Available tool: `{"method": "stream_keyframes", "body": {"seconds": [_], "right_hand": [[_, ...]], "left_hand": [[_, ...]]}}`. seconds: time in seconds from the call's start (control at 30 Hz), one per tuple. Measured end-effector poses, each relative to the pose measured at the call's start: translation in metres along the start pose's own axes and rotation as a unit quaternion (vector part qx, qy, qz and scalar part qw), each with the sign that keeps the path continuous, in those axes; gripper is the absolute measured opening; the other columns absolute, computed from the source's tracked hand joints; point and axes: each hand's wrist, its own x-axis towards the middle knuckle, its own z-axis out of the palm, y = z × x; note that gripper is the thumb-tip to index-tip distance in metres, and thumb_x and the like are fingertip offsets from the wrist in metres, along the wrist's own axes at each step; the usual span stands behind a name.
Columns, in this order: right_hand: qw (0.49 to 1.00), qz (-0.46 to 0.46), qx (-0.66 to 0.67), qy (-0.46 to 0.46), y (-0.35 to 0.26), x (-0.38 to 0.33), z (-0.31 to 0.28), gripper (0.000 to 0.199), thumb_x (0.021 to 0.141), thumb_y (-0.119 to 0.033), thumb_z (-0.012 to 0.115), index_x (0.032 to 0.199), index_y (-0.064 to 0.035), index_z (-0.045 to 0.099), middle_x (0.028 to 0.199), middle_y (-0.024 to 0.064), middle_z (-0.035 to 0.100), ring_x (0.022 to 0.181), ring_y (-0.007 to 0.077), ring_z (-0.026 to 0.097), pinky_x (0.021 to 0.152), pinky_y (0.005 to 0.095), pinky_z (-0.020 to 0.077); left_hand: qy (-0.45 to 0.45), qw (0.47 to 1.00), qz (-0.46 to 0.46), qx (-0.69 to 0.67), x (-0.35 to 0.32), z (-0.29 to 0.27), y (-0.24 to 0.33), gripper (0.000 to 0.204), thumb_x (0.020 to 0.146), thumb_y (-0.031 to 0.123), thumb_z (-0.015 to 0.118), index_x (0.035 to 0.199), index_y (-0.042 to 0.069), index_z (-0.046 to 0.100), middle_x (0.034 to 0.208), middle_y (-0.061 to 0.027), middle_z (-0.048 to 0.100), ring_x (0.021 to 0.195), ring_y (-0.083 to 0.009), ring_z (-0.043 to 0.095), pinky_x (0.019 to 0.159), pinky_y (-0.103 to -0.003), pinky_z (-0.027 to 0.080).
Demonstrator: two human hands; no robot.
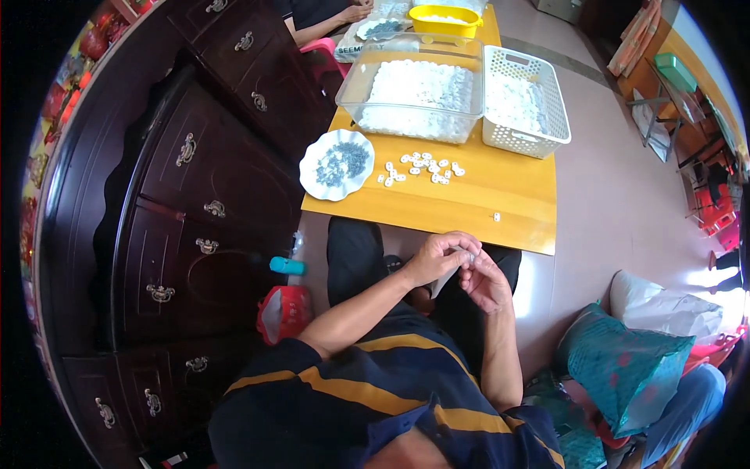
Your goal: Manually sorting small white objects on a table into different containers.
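Small white plastic pieces with dark hole-like spots [422, 162]: loose cluster mid-counter, toward the near edge, several touching or overlapping, so no clean count. One sits alone near the near-right corner. Counter [445, 205] is yellow-orange wood.

Left hand [439, 262] and right hand [488, 286] meet just off the near edge, fingertips together at a small pale bit [471, 256]. Fingers cover most of it; kind unreadable. Can't tell which grip pinches it, or how tightly. Pale wedge below the hands also unclear.

White scalloped plate [312, 178] covers the left edge by the near-left corner, holding dark-grey bits [341, 162] too small to make out. Clear plastic rectangular bin [426, 114], full of white pieces, spans the middle; white perforated plastic basket [531, 145], also loaded, just beside it at the right edge. Yellow plastic tub [447, 30] behind, partly hidden by the bin. Co-worker at the far left is cut off by the frame, forearm and hand [355, 13] visible.
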Motion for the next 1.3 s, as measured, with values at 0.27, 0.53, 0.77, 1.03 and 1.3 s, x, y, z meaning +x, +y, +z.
{"method": "stream_keyframes", "body": {"seconds": [0.27,0.53,0.77,1.03,1.3], "right_hand": [[0.992,-0.064,-0.093,0.055,0.000,-0.002,-0.008,0.010,0.094,-0.007,0.067,0.099,-0.0103,0.058,0.087,0.0017,0.065,0.072,0.0105,0.064,0.064,0.0240,0.0570],[0.979,-0.106,-0.147,0.096,0.010,0.000,-0.003,0.015,0.091,-0.006,0.070,0.101,-0.0084,0.059,0.083,0.0019,0.063,0.068,0.0123,0.059,0.065,0.0247,0.0498],[0.971,-0.115,-0.192,0.082,0.019,0.002,-0.004,0.015,0.092,-0.005,0.069,0.102,-0.0075,0.058,0.084,0.0016,0.064,0.070,0.0114,0.061,0.066,0.0227,0.0521],[0.971,-0.102,-0.208,0.065,0.028,0.008,0.008,0.016,0.093,-0.007,0.068,0.106,-0.0083,0.058,0.089,0.0014,0.064,0.078,0.0114,0.063,0.071,0.0261,0.0526],[0.957,-0.135,-0.247,0.067,0.020,0.016,0.019,0.022,0.095,-0.010,0.066,0.116,-0.0059,0.061,0.087,0.0027,0.061,0.075,0.0130,0.057,0.069,0.0266,0.0495]], "left_hand": [[0.042,0.981,0.035,0.184,0.003,0.006,0.024,0.009,0.084,0.000,0.067,0.093,-0.002,0.068,0.080,-0.0077,0.069,0.071,-0.0110,0.065,0.065,-0.027,0.054],[0.038,0.964,-0.083,0.249,0.000,0.002,0.023,0.009,0.087,0.009,0.069,0.090,0.001,0.069,0.083,-0.0108,0.069,0.074,-0.0194,0.066,0.071,-0.033,0.054],[0.065,0.953,-0.018,0.297,-0.006,-0.001,0.023,0.008,0.082,0.009,0.068,0.080,0.001,0.066,0.071,-0.0152,0.068,0.062,-0.0257,0.066,0.060,-0.037,0.052],[0.075,0.923,0.003,0.378,-0.021,-0.023,0.023,0.010,0.084,0.015,0.064,0.084,0.006,0.058,0.071,-0.0159,0.064,0.070,-0.0380,0.065,0.063,-0.049,0.051],[0.269,0.843,0.036,0.464,0.018,-0.215,0.090,0.010,0.088,0.015,0.059,0.084,0.007,0.062,0.075,-0.0175,0.067,0.074,-0.0403,0.066,0.066,-0.051,0.052]]}}
